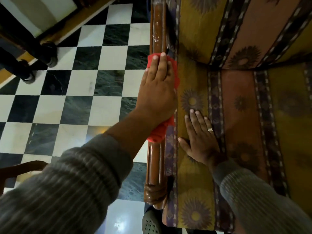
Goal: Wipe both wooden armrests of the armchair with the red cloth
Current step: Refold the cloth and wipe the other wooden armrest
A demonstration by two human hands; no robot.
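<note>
Pressing flat with fingers extended, the left hand (157, 86) pins the red cloth (162, 129) onto the wooden armrest (156, 168), which runs near to far along the armchair's left side. The cloth drapes over the rail, showing beyond the fingertips and below the wrist. To the right, the right hand (200, 141) lies open, palm down, on the patterned seat cushion (239, 102), holding nothing. Checkered floor tiles (81, 92) spread left.

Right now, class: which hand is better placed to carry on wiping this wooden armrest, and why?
Left. The left hand lies flat on the red cloth, which is draped over the armrest. The right hand rests open on the seat cushion, holding nothing.
</note>
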